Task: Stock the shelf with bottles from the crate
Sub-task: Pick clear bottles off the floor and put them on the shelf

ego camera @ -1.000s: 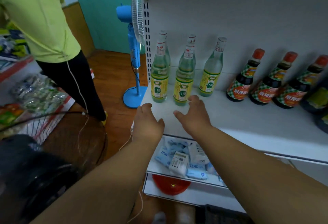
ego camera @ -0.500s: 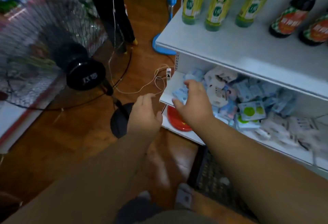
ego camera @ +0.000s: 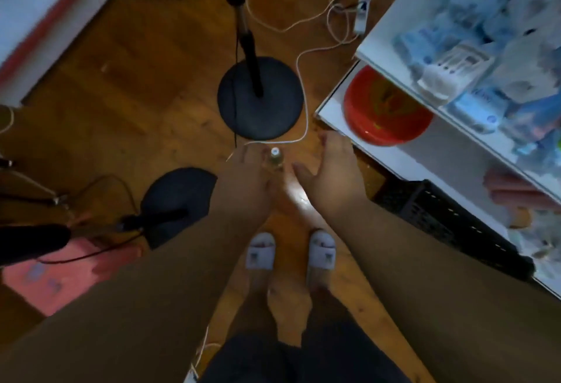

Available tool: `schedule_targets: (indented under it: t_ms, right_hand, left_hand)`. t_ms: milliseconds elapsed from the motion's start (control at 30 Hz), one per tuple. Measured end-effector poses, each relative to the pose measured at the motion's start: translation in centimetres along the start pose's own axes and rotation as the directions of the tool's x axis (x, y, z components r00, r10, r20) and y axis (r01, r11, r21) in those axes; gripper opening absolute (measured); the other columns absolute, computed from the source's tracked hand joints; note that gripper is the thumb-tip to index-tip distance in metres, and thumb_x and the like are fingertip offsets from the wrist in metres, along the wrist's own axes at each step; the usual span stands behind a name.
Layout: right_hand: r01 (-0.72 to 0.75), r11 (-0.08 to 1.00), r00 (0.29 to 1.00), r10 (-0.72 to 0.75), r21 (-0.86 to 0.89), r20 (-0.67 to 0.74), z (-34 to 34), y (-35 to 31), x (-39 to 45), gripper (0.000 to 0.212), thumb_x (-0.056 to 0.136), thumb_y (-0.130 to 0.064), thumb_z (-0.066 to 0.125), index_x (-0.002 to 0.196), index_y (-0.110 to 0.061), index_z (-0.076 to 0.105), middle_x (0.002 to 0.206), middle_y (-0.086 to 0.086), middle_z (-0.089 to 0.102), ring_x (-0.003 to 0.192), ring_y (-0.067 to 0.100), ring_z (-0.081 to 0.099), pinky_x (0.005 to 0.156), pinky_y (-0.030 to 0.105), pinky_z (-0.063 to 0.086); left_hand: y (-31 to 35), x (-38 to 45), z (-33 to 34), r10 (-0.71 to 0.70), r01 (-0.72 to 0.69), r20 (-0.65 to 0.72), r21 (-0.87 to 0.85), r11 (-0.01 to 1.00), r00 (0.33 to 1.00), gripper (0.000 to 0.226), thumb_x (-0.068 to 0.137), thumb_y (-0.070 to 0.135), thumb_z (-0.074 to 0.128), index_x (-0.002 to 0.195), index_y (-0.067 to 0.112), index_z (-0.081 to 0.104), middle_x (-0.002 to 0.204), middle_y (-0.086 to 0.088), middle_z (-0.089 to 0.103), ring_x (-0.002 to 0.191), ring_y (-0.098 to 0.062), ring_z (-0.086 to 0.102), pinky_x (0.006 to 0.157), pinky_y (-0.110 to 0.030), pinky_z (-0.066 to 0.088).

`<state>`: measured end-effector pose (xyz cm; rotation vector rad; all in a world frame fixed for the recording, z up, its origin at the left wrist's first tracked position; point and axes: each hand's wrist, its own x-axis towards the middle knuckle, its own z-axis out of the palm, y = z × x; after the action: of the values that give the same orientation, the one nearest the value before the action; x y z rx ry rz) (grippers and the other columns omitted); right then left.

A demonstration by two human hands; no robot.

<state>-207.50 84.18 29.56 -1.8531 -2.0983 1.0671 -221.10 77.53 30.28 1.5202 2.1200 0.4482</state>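
The left hand's fingers (ego camera: 247, 158) curl beside the neck of a small bottle (ego camera: 274, 161) that stands upright on the wooden floor (ego camera: 136, 85), seen from almost straight above with its pale cap uppermost; the blur leaves it unclear whether those fingers actually grip the glass or only lie against it. The left hand (ego camera: 246, 182) sits just left of the bottle, and the right hand (ego camera: 331, 176) hangs just to its right, with loose, spread fingers holding nothing and not touching it. Beyond the bottle, near the fingertips, a white cable (ego camera: 299, 79) loops across the floor past the round black base of a fan stand (ego camera: 260, 98). Below the hands, two feet in pale slippers (ego camera: 261, 250) stand side by side on the boards. To the right, a dark slatted crate (ego camera: 449, 224) sits on the floor against the foot of the white shelf unit (ego camera: 337, 94). On the unit's lowest shelf, at its near-left corner, lies a red bowl (ego camera: 385, 109); the shelf above carries blurred blue and white packets (ego camera: 473, 72). A second dark round base (ego camera: 179, 200) lies at the left.
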Motion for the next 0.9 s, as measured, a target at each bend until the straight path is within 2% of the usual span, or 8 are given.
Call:
schedule_targets:
  t_ms: [100, 300, 433, 567, 633, 700, 800, 900]
  right_hand:
    - [-0.044, 0.999, 0.995, 0.043, 0.003, 0.086, 6.1, 2.6, 1.3, 0.058, 0.082, -0.033, 0.072, 0.129, -0.014, 0.046, 0.129, 0.008, 0.047, 0.12, 0.025, 0.048, 0.097, 0.037, 0.044]
    - [-0.017, 0.998, 0.983, 0.028, -0.063, 0.18, 16.2, 8.5, 4.1, 0.054, 0.084, -0.03, 0.068, 0.132, -0.017, 0.045, 0.132, 0.007, 0.05, 0.118, 0.025, 0.05, 0.081, 0.026, 0.036]
    - [0.05, 0.993, 0.981, -0.029, -0.106, 0.194, 21.2, 12.1, 5.9, 0.048, 0.083, -0.028, 0.069, 0.124, -0.013, 0.049, 0.127, 0.01, 0.052, 0.114, 0.027, 0.053, 0.086, 0.031, 0.04]
    - [0.075, 0.989, 0.969, -0.043, -0.126, 0.243, 25.6, 15.2, 7.7, 0.048, 0.081, -0.027, 0.069, 0.122, -0.015, 0.047, 0.126, 0.012, 0.052, 0.112, 0.03, 0.055, 0.086, 0.035, 0.044]
    - [0.092, 0.986, 0.965, -0.054, -0.138, 0.257, 27.7, 16.4, 8.6, 0.048, 0.081, -0.028, 0.068, 0.122, -0.015, 0.046, 0.123, 0.013, 0.053, 0.109, 0.033, 0.056, 0.085, 0.04, 0.049]
    - [0.109, 0.984, 0.961, -0.068, -0.14, 0.267, 29.7, 17.4, 9.5, 0.049, 0.081, -0.028, 0.067, 0.123, -0.014, 0.046, 0.12, 0.016, 0.056, 0.111, 0.034, 0.055, 0.087, 0.044, 0.049]
    - [0.12, 0.983, 0.96, -0.08, -0.137, 0.269, 31.8, 18.8, 10.4, 0.045, 0.084, -0.026, 0.066, 0.121, -0.013, 0.046, 0.121, 0.016, 0.055, 0.111, 0.035, 0.055, 0.088, 0.046, 0.049]
    - [0.088, 0.99, 0.966, -0.057, -0.112, 0.253, 32.3, 19.4, 11.4, 0.043, 0.086, -0.026, 0.065, 0.124, -0.015, 0.046, 0.125, 0.013, 0.053, 0.11, 0.03, 0.055, 0.087, 0.039, 0.048]
  left_hand:
    - [-4.6, 0.3, 4.5, -0.129, 0.129, 0.013, -0.033, 0.991, 0.992, 0.039, 0.086, 0.013, 0.066, 0.123, 0.01, 0.056, 0.121, -0.011, 0.057, 0.104, -0.027, 0.058, 0.073, -0.03, 0.042]
    - [-11.8, 1.4, 14.1, -0.295, 0.298, 0.059, -0.051, 0.953, 0.954, 0.045, 0.085, 0.017, 0.065, 0.127, 0.012, 0.05, 0.122, -0.007, 0.054, 0.1, -0.027, 0.057, 0.08, -0.045, 0.049]
    - [-15.8, 2.0, 19.9, -0.367, 0.371, 0.064, -0.049, 0.928, 0.928, 0.048, 0.08, 0.015, 0.064, 0.126, 0.014, 0.05, 0.122, -0.008, 0.053, 0.099, -0.031, 0.058, 0.08, -0.043, 0.05]
    - [-19.9, 2.6, 25.3, -0.485, 0.48, 0.184, 0.073, 0.874, 0.855, 0.066, 0.081, 0.021, 0.068, 0.138, 0.031, 0.039, 0.134, -0.007, 0.043, 0.113, -0.032, 0.053, 0.077, -0.033, 0.041]
    - [-21.6, 3.2, 27.6, -0.532, 0.534, 0.245, 0.065, 0.843, 0.811, 0.075, 0.081, 0.021, 0.07, 0.144, 0.037, 0.031, 0.142, -0.007, 0.036, 0.118, -0.033, 0.051, 0.078, -0.034, 0.041]
    - [-22.8, 4.1, 29.5, -0.523, 0.535, 0.266, 0.031, 0.844, 0.81, 0.077, 0.084, 0.019, 0.069, 0.147, 0.036, 0.028, 0.149, -0.004, 0.032, 0.124, -0.029, 0.049, 0.08, -0.033, 0.042]
    - [-24.1, 5.7, 31.4, -0.489, 0.495, 0.223, 0.034, 0.868, 0.843, 0.053, 0.091, 0.02, 0.06, 0.141, 0.025, 0.042, 0.14, -0.006, 0.046, 0.121, -0.025, 0.051, 0.082, -0.035, 0.041]
    - [-24.2, 7.0, 32.2, -0.485, 0.487, 0.135, 0.018, 0.873, 0.864, 0.023, 0.096, 0.02, 0.051, 0.118, 0.016, 0.057, 0.113, -0.008, 0.061, 0.09, -0.019, 0.052, 0.066, -0.029, 0.03]
